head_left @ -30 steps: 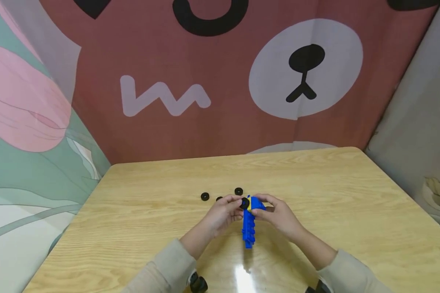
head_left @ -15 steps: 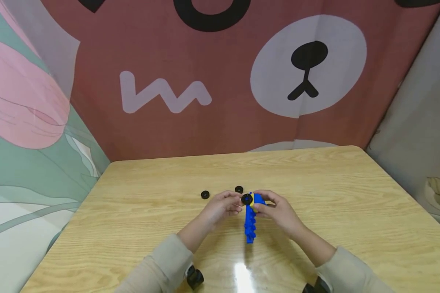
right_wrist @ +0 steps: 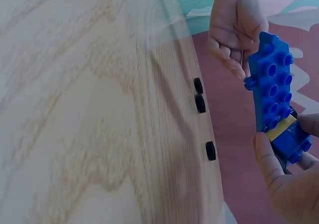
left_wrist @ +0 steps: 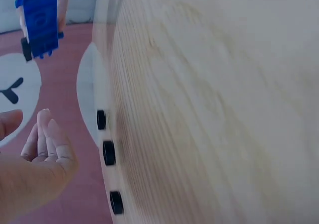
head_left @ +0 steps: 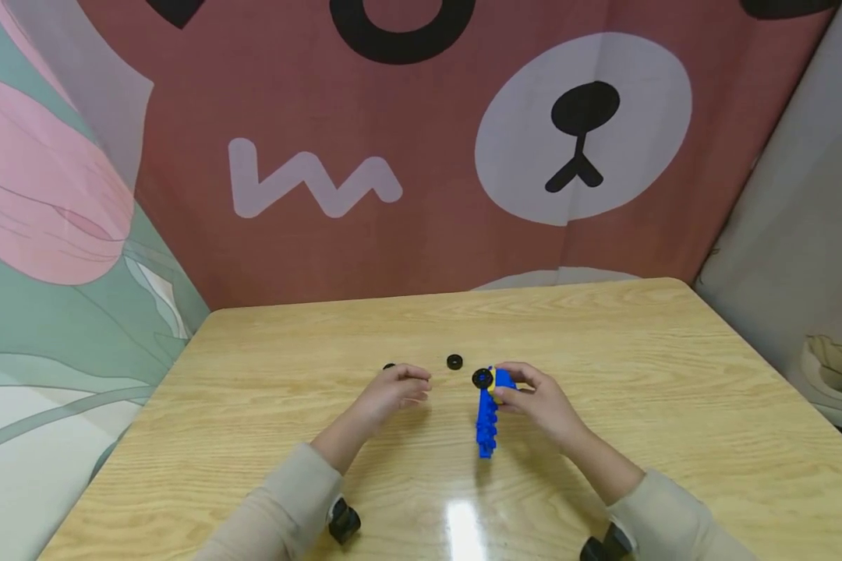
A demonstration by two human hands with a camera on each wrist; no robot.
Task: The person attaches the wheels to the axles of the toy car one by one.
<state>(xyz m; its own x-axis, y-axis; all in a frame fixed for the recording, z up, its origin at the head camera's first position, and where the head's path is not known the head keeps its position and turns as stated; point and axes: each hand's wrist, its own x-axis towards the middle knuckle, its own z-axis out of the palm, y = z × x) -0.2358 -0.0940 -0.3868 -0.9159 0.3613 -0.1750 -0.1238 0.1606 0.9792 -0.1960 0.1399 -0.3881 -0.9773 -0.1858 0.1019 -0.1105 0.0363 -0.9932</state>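
Observation:
In the head view my right hand (head_left: 543, 405) pinches a blue toy vehicle base (head_left: 486, 425) above the table, its long end hanging down. Studs line the base (right_wrist: 272, 87) in the right wrist view, with a yellow piece (right_wrist: 281, 128) and a blue block (right_wrist: 290, 144) near the fingers. One black wheel (head_left: 482, 379) is on its upper end, facing left. My left hand (head_left: 389, 397) is apart from it, to the left, fingers loosely bent and holding nothing. Beyond that hand lie loose black wheels, one (head_left: 454, 361) in plain sight and another (head_left: 389, 365) partly hidden.
The wooden table (head_left: 288, 343) reaches back to a wall hanging (head_left: 393, 257) with a bear print. Three loose wheels show in the left wrist view, the middle one (left_wrist: 108, 153) among them. Dark wrist cameras (head_left: 344, 520) sit under the sleeves.
My left hand has let go of the wheel at the toy base and moved left. The wheel stays on the base, which my right hand has shifted slightly right and up.

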